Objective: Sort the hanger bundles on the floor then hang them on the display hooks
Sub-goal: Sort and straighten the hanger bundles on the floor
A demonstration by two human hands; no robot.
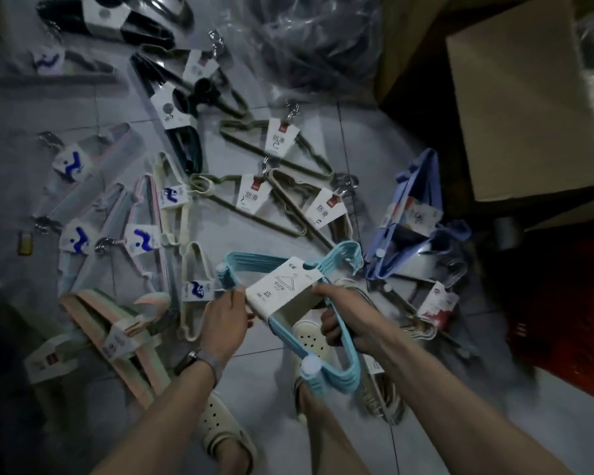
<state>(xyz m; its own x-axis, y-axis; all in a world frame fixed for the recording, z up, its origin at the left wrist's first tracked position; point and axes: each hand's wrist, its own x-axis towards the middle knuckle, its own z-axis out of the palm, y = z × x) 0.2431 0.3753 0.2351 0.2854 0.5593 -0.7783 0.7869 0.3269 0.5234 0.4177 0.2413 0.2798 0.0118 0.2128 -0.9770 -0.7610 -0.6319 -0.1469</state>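
Note:
I hold a light blue hanger bundle with a white paper sleeve above the floor, low in the middle of the head view. My left hand pinches the sleeve's left edge. My right hand grips the bundle's blue frame at the right. Several other bundles lie spread on the tiled floor: olive ones in the middle, pastel ones with blue-marked labels at the left, black ones farther back, a pink and green pair at the lower left, a lilac one at the right.
A large cardboard box stands at the upper right, with a red crate below it. Crumpled clear plastic bags lie at the top middle. My feet in pale perforated sandals stand among the bundles.

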